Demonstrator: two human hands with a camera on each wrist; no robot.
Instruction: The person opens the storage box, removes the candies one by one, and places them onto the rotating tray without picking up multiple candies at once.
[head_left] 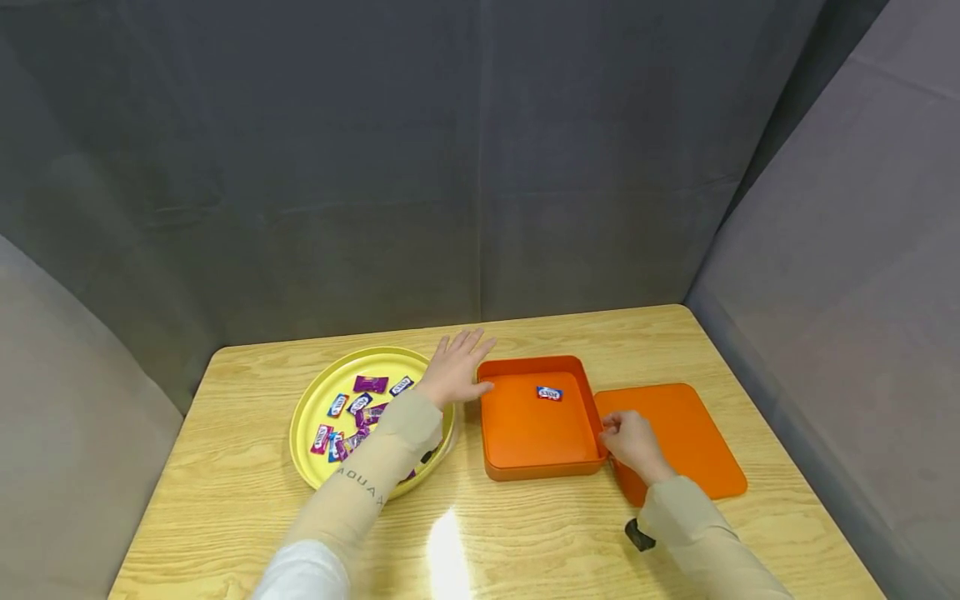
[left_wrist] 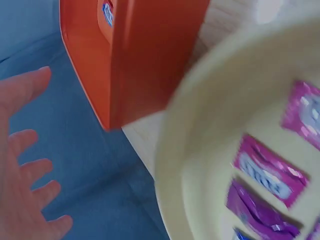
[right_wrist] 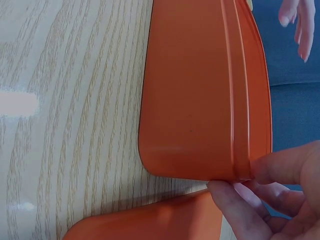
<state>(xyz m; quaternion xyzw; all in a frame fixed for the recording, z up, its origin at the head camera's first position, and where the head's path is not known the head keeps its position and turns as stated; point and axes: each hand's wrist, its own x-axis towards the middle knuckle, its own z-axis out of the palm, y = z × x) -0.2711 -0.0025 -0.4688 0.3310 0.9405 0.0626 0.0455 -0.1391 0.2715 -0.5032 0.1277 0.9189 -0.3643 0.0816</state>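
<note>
r fingers (right_wrist: 235,200) pinch box (head_left: 536,425) rim; l hand (head_left: 456,371) flat, empty, above it. one candy (head_left: 549,393) in; rest on plate (head_left: 303,417). lid (head_left: 675,437) off.

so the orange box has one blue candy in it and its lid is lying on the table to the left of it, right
Not quite: the lid lies to the right of the orange box, not the left, as the head view shows. The one blue candy inside the box is correct.
</note>
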